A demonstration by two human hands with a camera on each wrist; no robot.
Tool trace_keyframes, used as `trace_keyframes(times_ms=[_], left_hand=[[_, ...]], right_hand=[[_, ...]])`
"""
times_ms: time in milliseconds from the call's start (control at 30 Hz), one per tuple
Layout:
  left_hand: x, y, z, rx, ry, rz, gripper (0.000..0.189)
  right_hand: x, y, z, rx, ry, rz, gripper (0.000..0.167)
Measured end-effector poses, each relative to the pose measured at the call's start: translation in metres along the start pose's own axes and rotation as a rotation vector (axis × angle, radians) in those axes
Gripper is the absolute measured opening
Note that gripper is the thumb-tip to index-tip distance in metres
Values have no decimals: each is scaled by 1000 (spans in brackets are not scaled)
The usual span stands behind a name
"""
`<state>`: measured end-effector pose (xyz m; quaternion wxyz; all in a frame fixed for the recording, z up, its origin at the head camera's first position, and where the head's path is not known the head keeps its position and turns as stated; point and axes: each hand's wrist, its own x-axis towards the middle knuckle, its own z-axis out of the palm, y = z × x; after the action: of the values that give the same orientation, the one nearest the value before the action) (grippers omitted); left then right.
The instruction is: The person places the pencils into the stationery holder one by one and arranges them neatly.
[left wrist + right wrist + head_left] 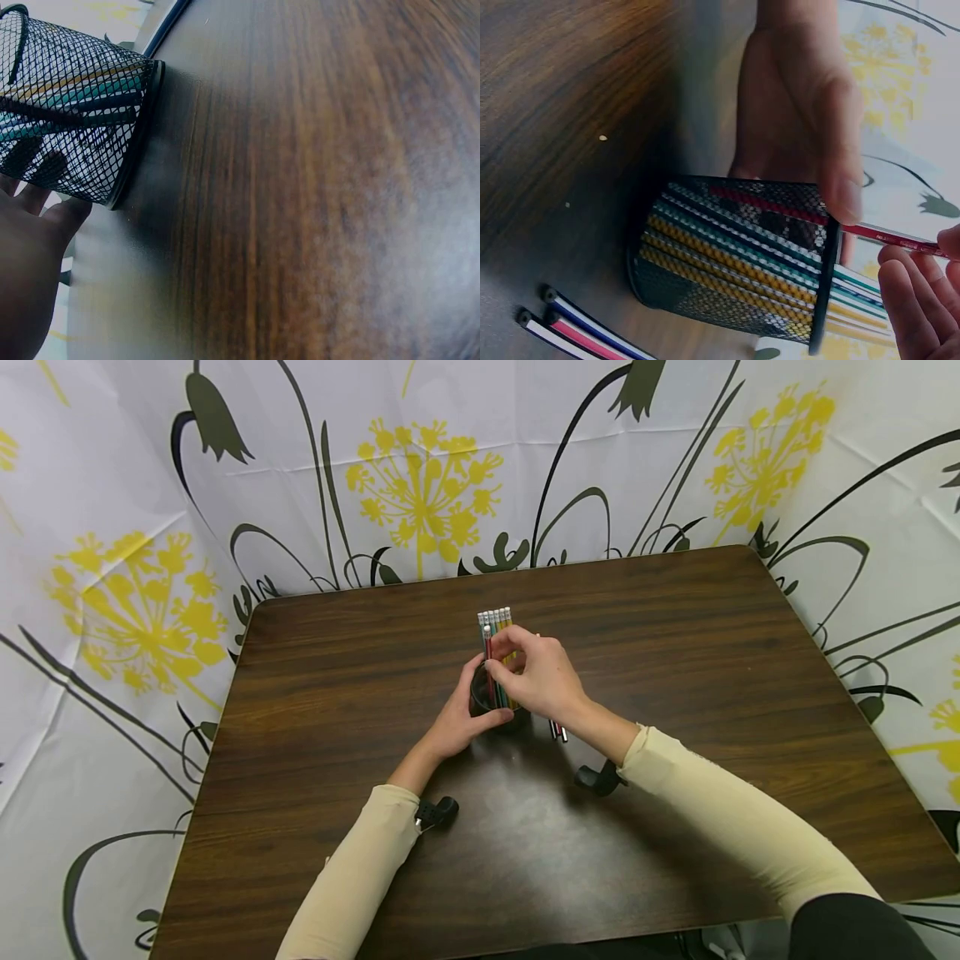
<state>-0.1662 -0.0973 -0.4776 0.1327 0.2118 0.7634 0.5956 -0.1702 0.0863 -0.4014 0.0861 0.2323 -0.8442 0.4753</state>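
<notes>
A black mesh pencil cup [735,259] stands on the table, with several teal, yellow and dark pencils [847,300] inside, their white eraser ends up. My left hand [456,720] grips the cup from its left side, thumb across the near side by the rim. Between the thumb and fingers of my right hand [543,672] is a red pencil [892,238], its lower part down inside the cup against the mesh wall. To the right of the cup, partly hidden under the right hand, lie a few loose striped pencils [592,334], one of them red.
The brown wood-grain table [337,693] reaches to a wall hanging [300,485] printed with flowers at the back. Small pale crumbs [602,138] lie near the cup. Dark wrist-camera mounts [437,812] stick out below both wrists.
</notes>
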Motion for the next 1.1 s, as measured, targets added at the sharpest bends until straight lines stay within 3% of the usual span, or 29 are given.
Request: trace_keyframes(times_ms=[133, 600, 933, 1100], left_hand=[[-4, 19, 0, -8, -12, 9, 87], [-4, 17, -1, -2, -6, 14, 86], [-3, 17, 0, -14, -12, 37, 86], [-4, 17, 1, 12, -10, 17, 87]], right_hand=[[-1, 3, 4, -20, -23, 11, 15], [-2, 10, 11, -37, -49, 45, 13], [4, 13, 15, -55, -3, 80, 15], [9, 15, 20, -89, 27, 105, 15]])
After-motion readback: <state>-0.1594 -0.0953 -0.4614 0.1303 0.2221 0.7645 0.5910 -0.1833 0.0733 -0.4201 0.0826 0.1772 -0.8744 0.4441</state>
